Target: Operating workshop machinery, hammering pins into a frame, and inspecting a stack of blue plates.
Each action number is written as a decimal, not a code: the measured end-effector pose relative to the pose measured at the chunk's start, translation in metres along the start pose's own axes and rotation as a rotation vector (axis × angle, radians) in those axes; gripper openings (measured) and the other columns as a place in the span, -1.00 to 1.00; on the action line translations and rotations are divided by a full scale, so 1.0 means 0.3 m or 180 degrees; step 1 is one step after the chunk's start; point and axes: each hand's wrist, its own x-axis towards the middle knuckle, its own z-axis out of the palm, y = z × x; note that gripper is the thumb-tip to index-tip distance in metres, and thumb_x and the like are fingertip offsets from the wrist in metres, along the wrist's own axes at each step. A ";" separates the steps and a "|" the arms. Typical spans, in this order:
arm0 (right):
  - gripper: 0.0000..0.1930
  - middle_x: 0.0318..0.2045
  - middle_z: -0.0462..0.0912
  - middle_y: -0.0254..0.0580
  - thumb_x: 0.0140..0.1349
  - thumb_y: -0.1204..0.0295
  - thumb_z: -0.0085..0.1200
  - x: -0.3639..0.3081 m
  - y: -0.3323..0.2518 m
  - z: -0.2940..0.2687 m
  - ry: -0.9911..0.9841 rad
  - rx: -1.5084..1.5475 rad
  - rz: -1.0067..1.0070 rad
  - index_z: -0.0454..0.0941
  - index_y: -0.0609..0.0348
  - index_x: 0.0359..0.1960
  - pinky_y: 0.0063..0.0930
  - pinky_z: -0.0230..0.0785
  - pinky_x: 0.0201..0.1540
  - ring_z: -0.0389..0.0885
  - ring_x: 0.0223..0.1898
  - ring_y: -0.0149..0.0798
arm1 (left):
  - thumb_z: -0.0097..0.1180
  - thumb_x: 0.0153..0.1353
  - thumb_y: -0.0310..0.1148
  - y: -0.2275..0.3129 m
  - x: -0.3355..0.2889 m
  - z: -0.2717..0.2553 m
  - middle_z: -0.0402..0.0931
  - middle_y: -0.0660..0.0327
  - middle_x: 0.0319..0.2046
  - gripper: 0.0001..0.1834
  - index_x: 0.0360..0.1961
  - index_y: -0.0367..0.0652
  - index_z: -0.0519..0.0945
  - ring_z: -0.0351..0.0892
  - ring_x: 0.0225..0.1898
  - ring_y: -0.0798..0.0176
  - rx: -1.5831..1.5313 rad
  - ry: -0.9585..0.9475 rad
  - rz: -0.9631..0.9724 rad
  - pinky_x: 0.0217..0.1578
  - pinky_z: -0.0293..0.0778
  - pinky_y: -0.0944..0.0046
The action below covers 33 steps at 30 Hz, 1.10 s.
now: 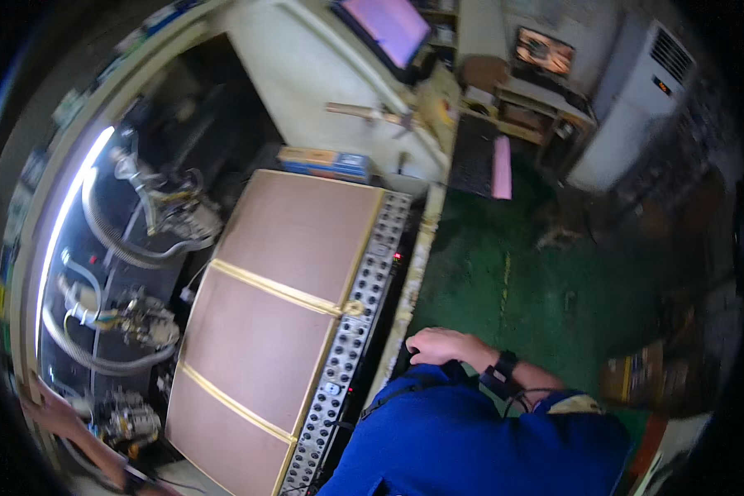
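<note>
Left hand (51,413): at the machine's pale frame (25,318), below the lower end of a lit tube lamp (68,211). The hand appears to touch the frame; whether its fingers are clamped there cannot be told. A dark band sits on the left wrist.

Right hand (438,345): in front of the blue garment (479,438), near the machine's worn, pale front edge (402,318). Its fingers are bent inward; whether they close on anything cannot be told. A black wrist device (499,374) is worn on that arm.

Between the hands lie three brown panels (260,331), bordered and divided by yellow strips (273,287). Along their right side runs a metal strip (345,355) with rows of round black fittings. Left of the panels, mechanical heads (145,322) with ribbed grey hoses (112,361) stand inside the machine.

A blue and orange box (326,163) lies at the panels' far end. Beyond it is a tilted monitor (384,29). At right, a white floor-standing air conditioner (636,103) stands beyond the green floor (537,273).
</note>
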 end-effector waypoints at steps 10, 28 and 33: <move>-0.68 -0.22 0.72 0.06 0.22 0.20 0.22 -0.070 0.457 -0.129 -0.0036 0.0529 0.0081 0.66 0.16 -0.14 -0.07 0.53 -0.07 0.70 -0.14 0.11 | 0.19 0.37 -0.34 1.672 -1.083 -0.563 0.60 0.22 -0.48 -0.79 -0.36 -0.27 0.63 0.57 -0.41 0.35 -0.3637 -0.5410 -0.3632 -0.24 0.49 0.33; -0.69 -0.20 0.77 0.00 0.26 0.25 0.27 0.231 1.631 -0.348 -0.0010 0.1014 0.0645 0.66 0.27 -0.15 -0.22 0.55 -0.06 0.75 -0.13 -0.09 | 0.07 0.47 -0.39 2.962 -1.786 -1.110 0.66 0.15 -0.11 -0.86 -0.11 -0.24 0.58 0.65 -0.03 0.20 -0.3955 -0.7174 -0.5323 0.08 0.55 0.15; -0.50 -0.11 0.75 0.06 0.24 0.09 0.30 0.432 1.716 -0.147 0.0272 0.1458 0.0625 0.66 0.32 -0.03 -0.14 0.50 0.10 0.70 0.01 0.08 | 0.19 0.31 -0.44 2.855 -2.110 -1.048 0.67 0.18 -0.13 -0.83 -0.11 -0.24 0.63 0.62 -0.02 0.24 -0.3188 -0.6427 -0.5285 0.12 0.47 0.21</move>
